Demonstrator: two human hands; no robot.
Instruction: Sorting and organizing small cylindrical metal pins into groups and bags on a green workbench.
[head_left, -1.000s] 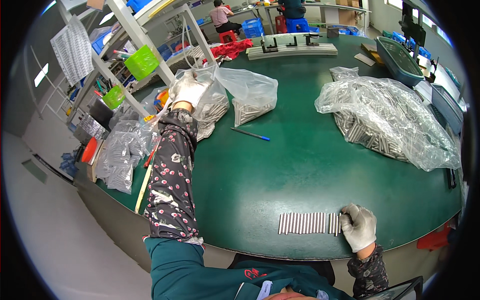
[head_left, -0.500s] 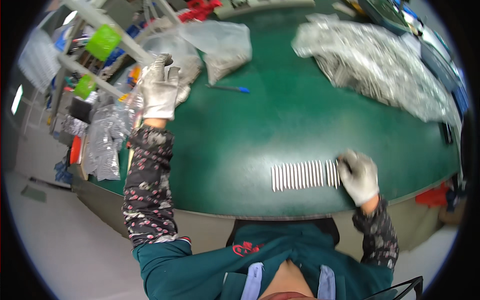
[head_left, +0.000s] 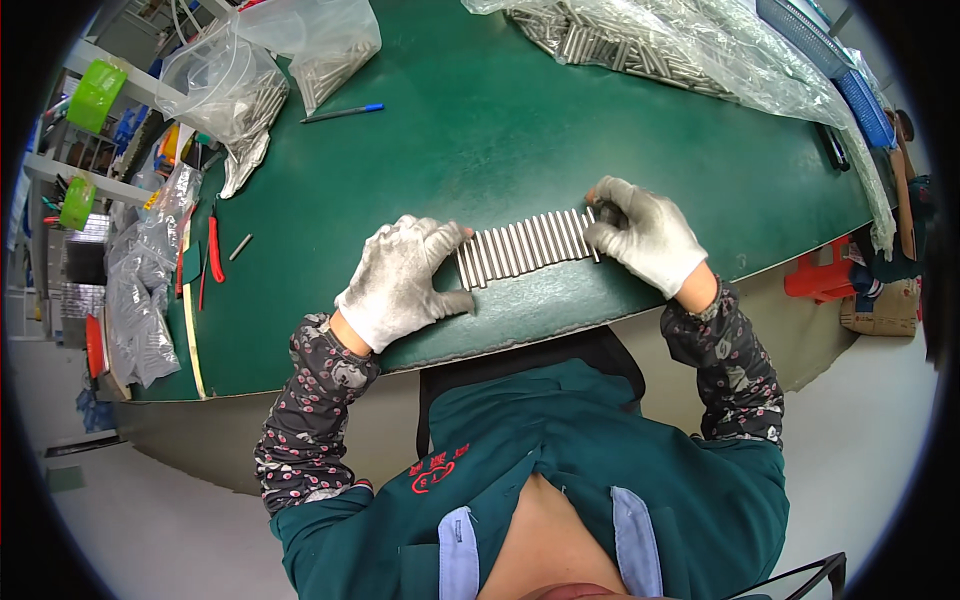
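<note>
Several short silver metal rods [head_left: 527, 246] lie side by side in a row on the green table. At the row's left end is my left hand [head_left: 405, 275], in a whitish work glove. Its thumb and forefinger are spread apart, with their tips beside the end rods. My right hand [head_left: 648, 235], gloved likewise, curls its fingers and thumb around the last rods at the right end. The glove partly hides the contact there.
Rods fill clear bags [head_left: 335, 70] at the back left and a large plastic sheet or bag [head_left: 690, 50] at the back right. A blue-capped pen [head_left: 345, 113], red-handled pliers [head_left: 215, 250] and a single loose rod [head_left: 240, 247] lie on the left. A blue basket [head_left: 865, 105] stands far right.
My left hand has come from the bags at the back left to the row's left end. The rods, formerly in two groups, now form one row. The view has shifted.
</note>
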